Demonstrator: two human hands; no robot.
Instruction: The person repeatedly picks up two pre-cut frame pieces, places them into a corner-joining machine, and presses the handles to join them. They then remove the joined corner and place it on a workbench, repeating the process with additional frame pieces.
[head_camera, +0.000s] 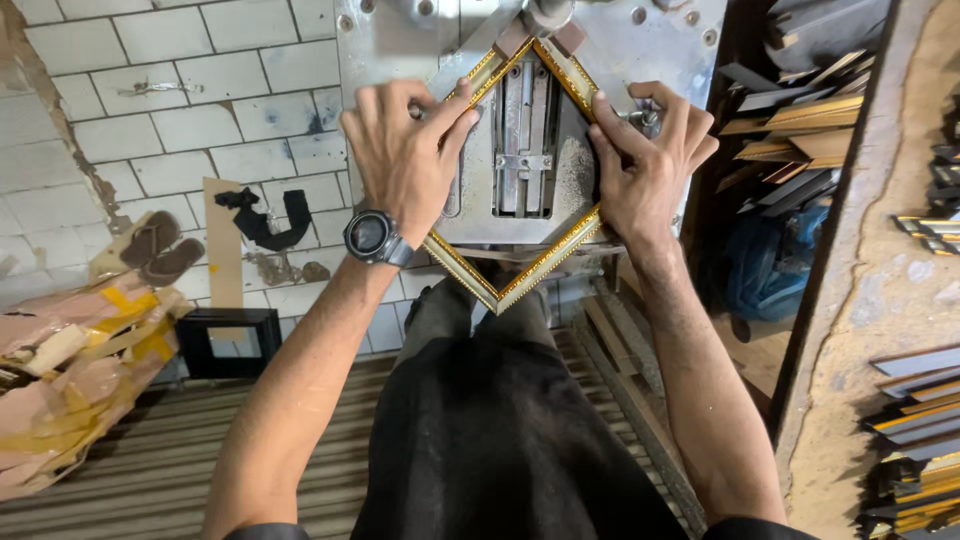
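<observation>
1. Flat on the metal machine plate (640, 40) lies a gold-edged picture frame (520, 270), turned like a diamond: one corner points away into the clamp, the opposite toward the person.
2. Left hand (405, 160) presses the upper-left rail, fingers together.
3. Right hand (645, 165) grips the right rail, fingers closed on it.

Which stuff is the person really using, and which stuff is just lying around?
Being used:
- gold picture frame, turned like a diamond
- left hand and right hand, pressing on its two sides
- metal machine table, under the frame

Just lying about:
- sandals on the floor
- small black frame
- taped bundles
- frame strips stacked on the right
</observation>
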